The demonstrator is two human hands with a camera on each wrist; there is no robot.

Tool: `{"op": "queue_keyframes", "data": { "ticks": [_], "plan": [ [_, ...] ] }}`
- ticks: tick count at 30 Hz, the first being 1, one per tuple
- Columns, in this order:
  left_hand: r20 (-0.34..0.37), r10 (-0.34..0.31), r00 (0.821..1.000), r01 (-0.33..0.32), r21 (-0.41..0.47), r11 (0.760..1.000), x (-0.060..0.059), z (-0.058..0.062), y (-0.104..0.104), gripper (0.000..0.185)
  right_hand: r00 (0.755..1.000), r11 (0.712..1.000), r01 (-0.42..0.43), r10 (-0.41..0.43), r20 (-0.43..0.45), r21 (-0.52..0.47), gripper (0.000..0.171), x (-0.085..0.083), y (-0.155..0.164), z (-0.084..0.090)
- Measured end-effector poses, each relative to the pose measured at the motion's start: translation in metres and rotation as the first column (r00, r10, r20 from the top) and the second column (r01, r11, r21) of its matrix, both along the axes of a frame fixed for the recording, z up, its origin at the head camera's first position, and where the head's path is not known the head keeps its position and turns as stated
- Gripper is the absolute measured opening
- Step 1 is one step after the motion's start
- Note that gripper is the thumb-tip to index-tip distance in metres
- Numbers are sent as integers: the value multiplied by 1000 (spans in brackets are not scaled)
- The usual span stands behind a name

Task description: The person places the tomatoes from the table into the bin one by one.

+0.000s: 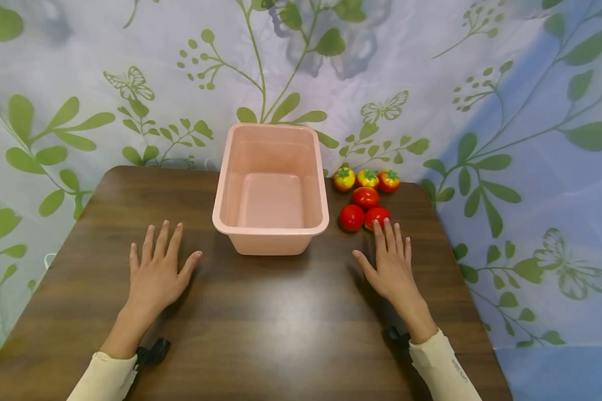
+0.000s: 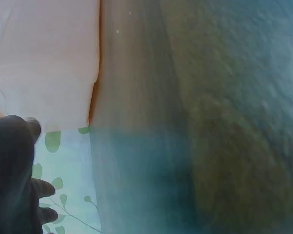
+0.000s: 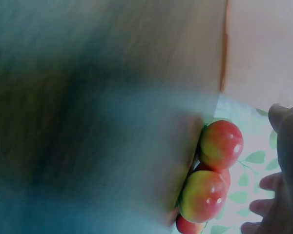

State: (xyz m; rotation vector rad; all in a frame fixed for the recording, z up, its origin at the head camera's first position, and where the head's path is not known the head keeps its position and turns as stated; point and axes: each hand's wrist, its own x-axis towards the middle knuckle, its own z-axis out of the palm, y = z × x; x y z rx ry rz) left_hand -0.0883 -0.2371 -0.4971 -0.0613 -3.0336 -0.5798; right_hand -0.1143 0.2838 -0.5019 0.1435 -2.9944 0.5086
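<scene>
A pink plastic tub [image 1: 271,244] stands at the back middle of the table, its inner floor visible. Right of it sit several tomatoes: a yellow-red one [image 1: 344,179] with a green top in the back row, and red ones such as the front left one [image 1: 352,218]. My left hand [image 1: 155,281] is left of the tub, palm down, fingers spread, holding nothing. My right hand [image 1: 393,275] is similarly spread; its fingertips overlap the front right red tomato [image 1: 376,216] in the head view, and I cannot tell whether they touch it.
The brown wooden table [image 1: 281,345] has its back edge close to a leaf-patterned curtain [image 1: 170,72], which also runs along both sides. A black wrist strap [image 1: 153,352] sits at my left cuff. Both wrist views are partly blurred.
</scene>
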Motion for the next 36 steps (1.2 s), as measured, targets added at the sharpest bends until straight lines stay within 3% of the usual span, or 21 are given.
{"op": "queue_keyframes", "data": {
  "ticks": [6, 8, 10, 12, 14, 17, 20, 22, 24, 30, 36],
  "plan": [
    [-49, -14, 999, 21, 151, 988, -8, 4, 10, 76, 987, 997, -55, 46, -155, -51, 91, -10, -4, 1],
    [-95, -15, 995, 39, 253, 967, -9, 8, 13, 70, 980, 994, -74, 57, -189, -84, 89, -17, -7, 2],
    [-160, -9, 987, 69, 375, 924, -11, 13, 20, 64, 976, 989, -74, 46, -213, -126, 86, -24, -9, 4],
    [-233, 12, 972, 109, 502, 858, -15, 18, 27, 56, 973, 982, -64, 23, -229, -176, 83, -31, -10, 6],
    [-297, 43, 954, 158, 617, 771, -19, 24, 35, 49, 971, 973, -53, -2, -241, -223, 80, -38, -11, 8],
    [-347, 80, 935, 226, 753, 618, -26, 33, 47, 44, 971, 962, -44, -23, -238, -271, 76, -49, -13, 9],
    [-354, 71, 933, 283, 839, 465, -29, 38, 59, 45, 972, 954, -41, -30, -231, -298, 73, -57, -15, 7],
    [-344, 57, 937, 294, 869, 397, -30, 40, 66, 48, 974, 948, -35, -39, -224, -316, 72, -60, -17, 5],
    [-332, 50, 942, 294, 887, 356, -31, 40, 72, 51, 975, 946, -31, -42, -216, -324, 71, -64, -18, 3],
    [-297, 44, 954, 269, 910, 317, -32, 39, 82, 59, 982, 957, -43, -13, -188, -286, 73, -77, -25, -1],
    [-287, 33, 957, 262, 912, 316, -33, 40, 86, 60, 982, 979, -69, 33, -186, -193, 74, -83, -35, -5]
  ]
}}
